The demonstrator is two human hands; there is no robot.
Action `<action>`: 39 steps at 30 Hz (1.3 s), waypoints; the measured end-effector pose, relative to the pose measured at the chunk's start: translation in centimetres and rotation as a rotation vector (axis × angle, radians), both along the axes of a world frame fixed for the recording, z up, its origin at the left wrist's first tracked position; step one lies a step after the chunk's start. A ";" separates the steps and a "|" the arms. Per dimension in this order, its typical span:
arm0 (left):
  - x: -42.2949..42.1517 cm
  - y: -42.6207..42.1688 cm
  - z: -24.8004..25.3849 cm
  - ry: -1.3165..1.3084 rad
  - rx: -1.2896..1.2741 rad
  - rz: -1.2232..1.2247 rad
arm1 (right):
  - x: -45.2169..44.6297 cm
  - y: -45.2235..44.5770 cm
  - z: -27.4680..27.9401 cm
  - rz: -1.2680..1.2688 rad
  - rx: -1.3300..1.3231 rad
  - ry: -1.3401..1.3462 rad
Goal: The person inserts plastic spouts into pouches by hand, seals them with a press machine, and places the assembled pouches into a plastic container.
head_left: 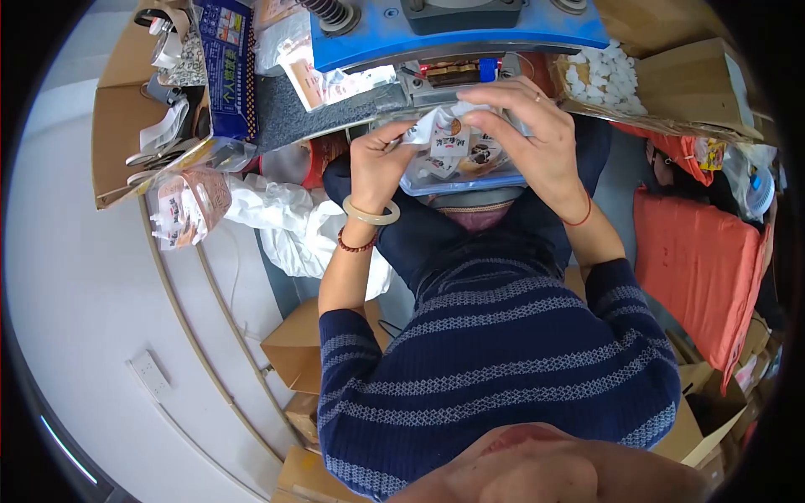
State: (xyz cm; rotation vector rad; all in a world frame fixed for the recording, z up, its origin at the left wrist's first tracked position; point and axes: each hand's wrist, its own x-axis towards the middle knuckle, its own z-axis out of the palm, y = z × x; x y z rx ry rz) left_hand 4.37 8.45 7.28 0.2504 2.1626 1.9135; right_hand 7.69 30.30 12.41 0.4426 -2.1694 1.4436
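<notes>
My left hand [381, 164], with a pale bangle and a beaded bracelet at the wrist, pinches a small white printed packet [430, 126] between thumb and fingers. The fingertips of my right hand [537, 138] close on the other end of that white piece; a ring and a thin red cord show on this side. Both hands are over a clear plastic tub [459, 186] on my lap. Inside it lie several small printed packets [449, 144], partly covered by my hands.
A blue press-like machine [457, 33] stands on the bench ahead. To its right, an open cardboard box [696, 88] sits beside a heap of white pieces [605, 80]. Bench left has a dark blue package [226, 71]. A red cushion [700, 268] is at right.
</notes>
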 end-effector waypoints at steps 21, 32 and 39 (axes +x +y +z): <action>-4.5 4.5 -5.4 -0.694 0.491 -0.158 | -4.6 13.9 -8.9 -0.523 0.946 -0.538; -5.6 -6.8 -8.6 0.851 -0.879 -0.133 | 0.7 10.1 -2.0 -0.609 0.270 -0.406; -2.0 -5.0 -2.7 0.372 -0.316 0.138 | 1.8 1.0 -3.7 0.014 0.093 -0.399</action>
